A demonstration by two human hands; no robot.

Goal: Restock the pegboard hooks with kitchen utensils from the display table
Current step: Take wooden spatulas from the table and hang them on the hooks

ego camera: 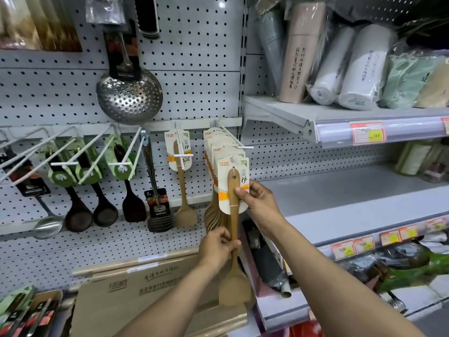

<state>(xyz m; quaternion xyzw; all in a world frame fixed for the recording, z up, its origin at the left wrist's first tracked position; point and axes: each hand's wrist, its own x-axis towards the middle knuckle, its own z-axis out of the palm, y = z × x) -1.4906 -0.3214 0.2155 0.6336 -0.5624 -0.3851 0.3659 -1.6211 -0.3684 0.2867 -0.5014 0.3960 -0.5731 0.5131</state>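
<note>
Here, at the pegboard (194, 45), the person holds a carded bamboo spatula (234, 227) up against the hook (233, 139) at the right end of the lower row, where a stack of the same carded spatulas (213, 152) already hangs; the right hand (257, 200) pinches the card's edge with the thumb laid across the handle, I'd judge so that the hang hole at the top can be steered onto the hook's tip; the left hand (218, 246) curls round the handle lower down, likely to keep the blade from swinging while the top is lined up; the card seems to sit at the very tip of the wire, though whether the hole is fully on I cannot tell.

The spatula stands near upright, its long axis running top to bottom, card end up, flat blade pointing down in front of the cardboard box (145, 288) below; it leans only slightly, blade a touch to the right.

Beside it a lone spatula (182, 190) hangs on the next hook; a perforated steel skimmer (130, 96) hangs higher up, with dark ladles (80, 215) to the left.
</note>
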